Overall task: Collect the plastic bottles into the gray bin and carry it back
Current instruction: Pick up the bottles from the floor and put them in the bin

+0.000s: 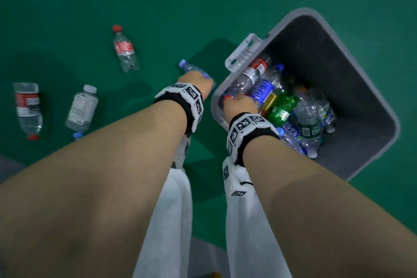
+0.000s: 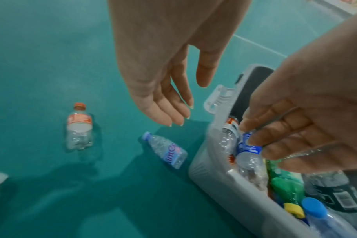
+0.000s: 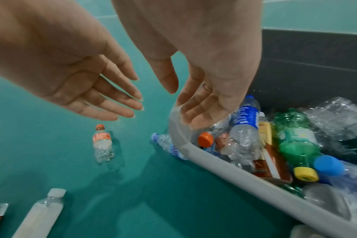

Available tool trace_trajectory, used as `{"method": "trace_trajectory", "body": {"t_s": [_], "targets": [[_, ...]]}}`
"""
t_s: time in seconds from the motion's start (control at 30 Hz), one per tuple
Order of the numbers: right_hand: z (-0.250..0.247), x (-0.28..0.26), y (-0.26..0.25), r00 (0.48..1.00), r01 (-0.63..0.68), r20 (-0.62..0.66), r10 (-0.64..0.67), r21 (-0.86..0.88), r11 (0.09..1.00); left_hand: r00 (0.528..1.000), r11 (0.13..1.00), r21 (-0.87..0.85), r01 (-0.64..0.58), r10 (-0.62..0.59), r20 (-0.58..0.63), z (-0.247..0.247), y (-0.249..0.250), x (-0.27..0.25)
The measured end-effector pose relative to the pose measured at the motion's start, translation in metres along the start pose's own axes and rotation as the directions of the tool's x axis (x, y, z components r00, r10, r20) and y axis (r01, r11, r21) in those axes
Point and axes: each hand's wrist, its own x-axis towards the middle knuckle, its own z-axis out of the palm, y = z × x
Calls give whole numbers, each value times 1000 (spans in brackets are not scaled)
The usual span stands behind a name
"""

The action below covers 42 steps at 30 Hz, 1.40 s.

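I log one rounded gray plastic bin (image 1: 370, 88) of bottles; four clear plastic bottles (image 1: 125, 48) lie left of it.

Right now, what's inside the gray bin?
The gray bin holds piled plastic bottles: a green one, a blue-labelled one, several clear ones. Whatever lies beneath the pile is covered.

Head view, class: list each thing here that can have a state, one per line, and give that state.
gray bin: upright on the floor, open-topped, partly filled with bottles
left hand: open, above the blue-cap bottle, holding nothing
right hand: open, fingers relaxed over the bin's near rim
blue-cap bottle: capped, lying on the floor beside the bin
red-label bottle: capped, lying on the floor
white-cap bottle: capped, lying on the floor
leftmost bottle: capped, lying on the floor
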Motion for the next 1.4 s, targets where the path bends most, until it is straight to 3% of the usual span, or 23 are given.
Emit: {"method": "trace_trajectory", "body": {"t_s": [0.23,0.5,0.7,0.83,1.13,1.4], "targets": [[62,-28,-51,997,37,63,-39,28,999,992,984,-126,127,-129,-7,-69,-89,16],[106,6,-72,997,60,58,-58,-37,998,945,905,-311,290,-322,-56,-94,-160,93],[135,73,-81,998,27,65,-17,-153,988,935,913,-277,299,-338,-106,-101,-164,135],[162,122,-82,1000,12,23,-7,-234,972,897,889,-269,370,-418,-147,-103,-165,166],[191,191,-66,976,-217,-88,199,-363,906,830,819,-319,477,-539,-143,-91,-176,212],[206,228,-63,985,-162,-13,171,-401,902,810,822,-332,463,-544,-217,-77,-174,259]]}}
